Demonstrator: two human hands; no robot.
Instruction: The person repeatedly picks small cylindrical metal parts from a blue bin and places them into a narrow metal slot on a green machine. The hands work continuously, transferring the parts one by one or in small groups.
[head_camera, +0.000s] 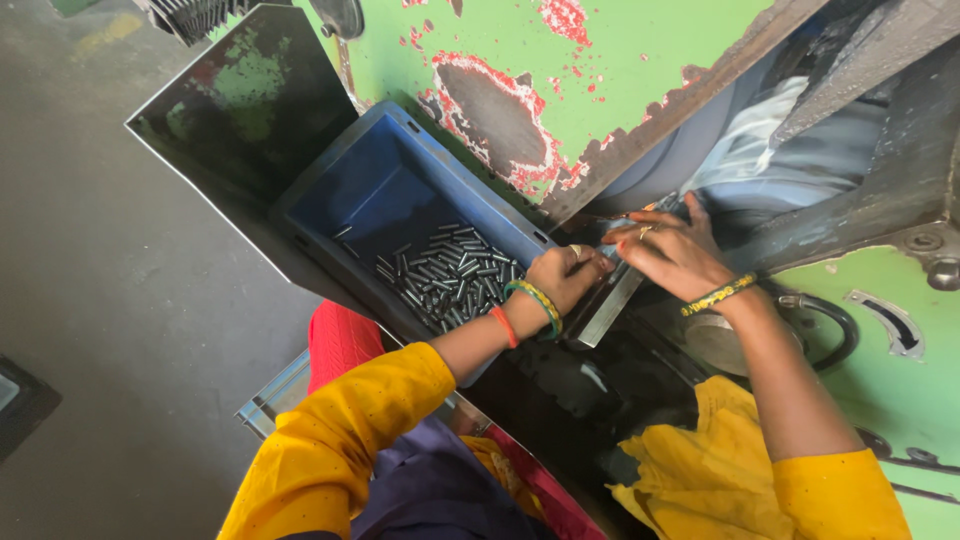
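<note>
Steel rail (612, 303) slanting toward the machine, left hand (565, 275) fisted, right hand (672, 253) spread flat.

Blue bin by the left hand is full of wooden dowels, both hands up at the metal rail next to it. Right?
Not quite. The blue bin holds small dark metal pins, not wooden dowels, and only across its bottom; the head view shows this. The left hand and right hand are at the metal rail beside it.
</note>
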